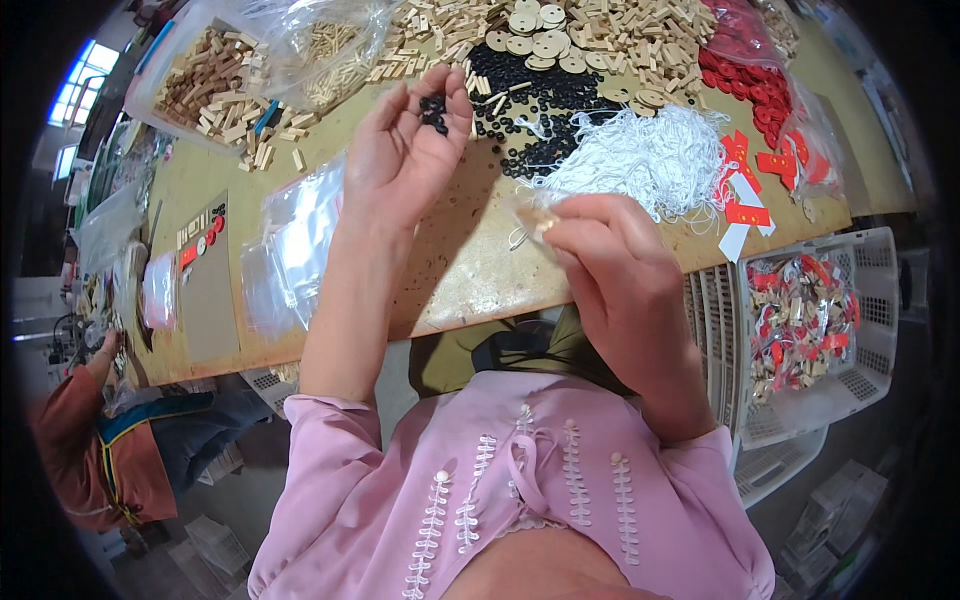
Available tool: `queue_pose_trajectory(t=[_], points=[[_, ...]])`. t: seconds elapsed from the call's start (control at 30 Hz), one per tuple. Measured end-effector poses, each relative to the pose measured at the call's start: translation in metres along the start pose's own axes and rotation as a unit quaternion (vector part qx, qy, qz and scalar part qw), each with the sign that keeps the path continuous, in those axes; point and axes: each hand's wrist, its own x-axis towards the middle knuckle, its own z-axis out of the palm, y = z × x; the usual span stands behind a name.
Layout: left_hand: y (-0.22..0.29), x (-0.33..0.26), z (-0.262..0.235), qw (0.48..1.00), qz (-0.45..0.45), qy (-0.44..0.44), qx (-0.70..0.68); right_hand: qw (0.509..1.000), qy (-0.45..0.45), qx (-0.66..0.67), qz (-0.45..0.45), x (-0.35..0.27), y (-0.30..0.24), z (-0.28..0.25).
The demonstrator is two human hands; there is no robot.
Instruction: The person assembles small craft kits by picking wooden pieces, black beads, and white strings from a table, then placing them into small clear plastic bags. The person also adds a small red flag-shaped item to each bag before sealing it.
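Note:
Palm up, my left hand (395, 165) cups several small black rings (433, 114), its fingers curled around them above the table. Thumb and fingertips of my right hand (630, 275) pinch a small clear plastic bag (532, 212) with pale wooden bits inside; its full contents are hidden. Just beyond my hands lies a pile of black rings (555, 95). A heap of white string (640, 160) is close to the right hand. Flat clear bags (305, 225) lie beside my left forearm.
Wooden blocks (215, 85), wooden discs (545, 40) and red pieces (745, 85) lie farther back. Red-and-white tags (745, 213) sit at the right table edge. A white basket (875, 330) there holds filled bags. A sample board (208, 290) lies left; a co-worker (85, 450) is beyond.

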Motion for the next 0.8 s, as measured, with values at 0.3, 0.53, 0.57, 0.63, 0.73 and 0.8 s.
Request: queue_pose_trajectory(t=[0.3, 0.53, 0.57, 0.63, 0.73, 0.8], points=[[-0.057, -0.044, 0.043, 0.982, 0.114, -0.025, 0.146, 0.986, 0.040, -0.162, -0.018, 0.014, -0.013, 0.048], [-0.078, -0.053, 0.037, 0.902, 0.248, -0.004, 0.354, 0.990, 0.039, -0.134, -0.029, 0.012, -0.016, 0.053], [-0.080, -0.054, 0.040, 0.895, 0.253, 0.006, 0.368, 0.991, 0.037, -0.129, -0.029, 0.013, -0.017, 0.052], [-0.082, -0.055, 0.043, 0.888, 0.257, 0.015, 0.380, 0.992, 0.031, -0.121, -0.027, 0.012, -0.017, 0.051], [-0.085, -0.055, 0.045, 0.890, 0.259, 0.006, 0.374, 0.993, 0.024, -0.111, -0.024, 0.010, -0.015, 0.049], [-0.086, -0.053, 0.044, 0.890, 0.262, -0.007, 0.373, 0.994, 0.032, -0.104, -0.022, 0.009, -0.013, 0.048]])
